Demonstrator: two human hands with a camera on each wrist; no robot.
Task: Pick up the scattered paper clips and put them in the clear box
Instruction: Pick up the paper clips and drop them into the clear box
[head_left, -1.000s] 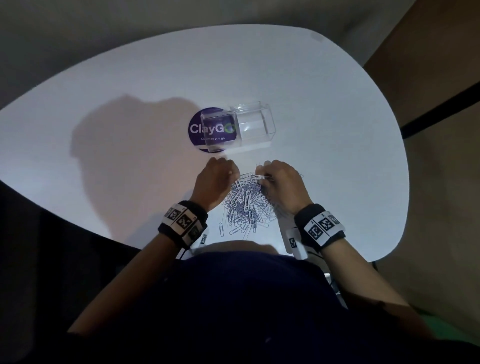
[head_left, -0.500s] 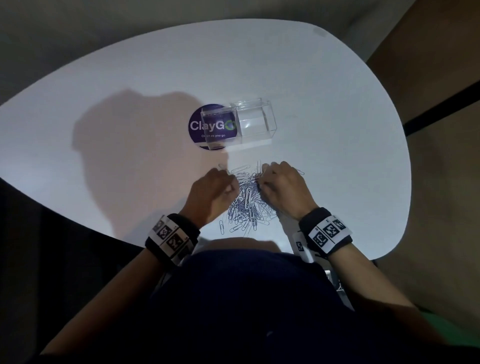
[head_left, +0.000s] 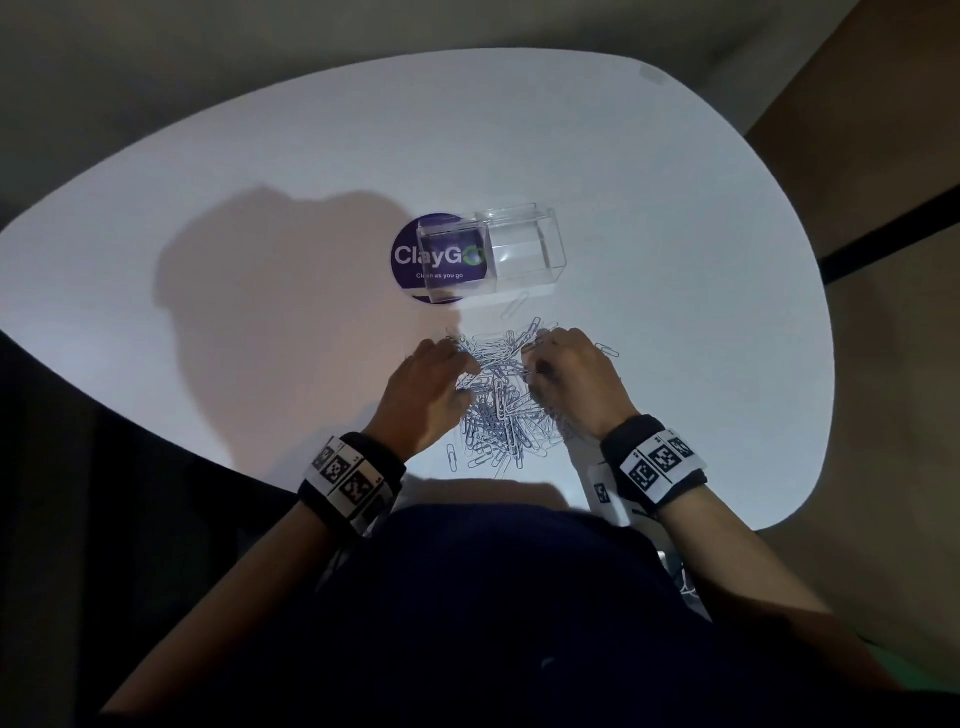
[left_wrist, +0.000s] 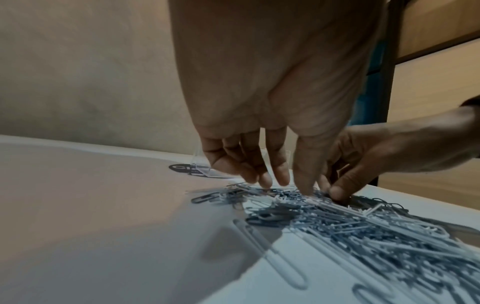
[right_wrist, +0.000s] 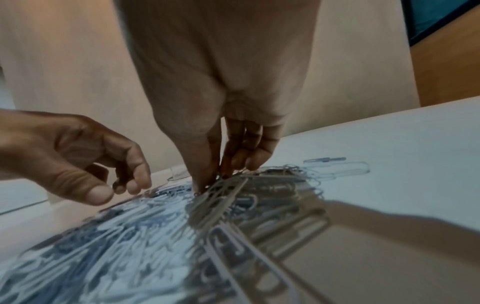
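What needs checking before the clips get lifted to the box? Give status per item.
1. Clear box open on top: cannot tell, walls too transparent.
2. Box holds no clips yet: ok, it looks empty.
3. Paper clips gathered in one pile: not ok, strays lie near the box and beside the right hand.
4. Right hand has clips: ok, fingertips pinch a bunch.
5. Left hand has clips: not ok, fingers only touch the pile.
6. Path from pile to box unobstructed: ok.
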